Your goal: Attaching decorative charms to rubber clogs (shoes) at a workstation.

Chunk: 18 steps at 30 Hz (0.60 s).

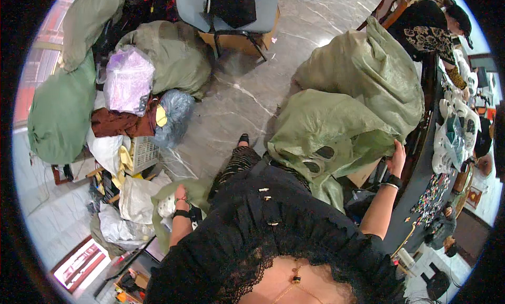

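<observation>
Landmark = near green sack [310,117], set in front of the person's legs. Its right edge is clamped in the right grip [397,159]. Left grip [181,196] is placed well left of that sack, at a white item [167,206] and some green fabric [199,192]; whether it's closed on either can't be told. Just beyond the sack, touching it, a fuller green sack [363,67] is seen. Brown cardboard [363,175] is partly hidden at its near right. Right of the sack, the desk [405,204] is loaded with white shoes [444,125] and small multicoloured pieces [431,198]. Well left of it, a purple plastic-wrapped bundle [129,80] is piled near a grey-blue bag [176,117].
</observation>
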Each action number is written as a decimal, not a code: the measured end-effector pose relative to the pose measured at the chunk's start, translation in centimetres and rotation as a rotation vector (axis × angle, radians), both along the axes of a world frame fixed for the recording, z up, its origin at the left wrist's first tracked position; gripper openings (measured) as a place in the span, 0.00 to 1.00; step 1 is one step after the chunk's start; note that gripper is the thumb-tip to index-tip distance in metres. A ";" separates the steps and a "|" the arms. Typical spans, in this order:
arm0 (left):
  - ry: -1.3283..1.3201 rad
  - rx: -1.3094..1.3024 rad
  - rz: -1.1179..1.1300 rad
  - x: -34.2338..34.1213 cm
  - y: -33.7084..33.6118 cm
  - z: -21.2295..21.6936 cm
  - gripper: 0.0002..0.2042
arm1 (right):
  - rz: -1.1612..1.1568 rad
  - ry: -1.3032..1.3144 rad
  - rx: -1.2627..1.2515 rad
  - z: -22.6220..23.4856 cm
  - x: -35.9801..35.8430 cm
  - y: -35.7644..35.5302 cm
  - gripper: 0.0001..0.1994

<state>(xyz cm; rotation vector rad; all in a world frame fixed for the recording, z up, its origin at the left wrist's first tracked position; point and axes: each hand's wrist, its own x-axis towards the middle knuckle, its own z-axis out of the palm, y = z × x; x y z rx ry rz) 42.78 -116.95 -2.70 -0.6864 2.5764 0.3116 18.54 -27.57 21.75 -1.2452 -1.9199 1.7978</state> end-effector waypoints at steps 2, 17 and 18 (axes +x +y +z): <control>0.022 -0.140 -0.269 0.3 -2.9 1.4 0.14 | 0.012 0.035 -0.028 -0.9 0.1 -1.9 0.13; 0.559 0.768 1.222 -17.9 4.0 28.0 0.06 | -0.092 0.000 -0.092 -3.8 0.3 -9.1 0.17; 0.603 0.818 1.242 -17.1 1.4 25.1 0.05 | -0.067 -0.014 -0.051 -4.0 0.4 -8.8 0.16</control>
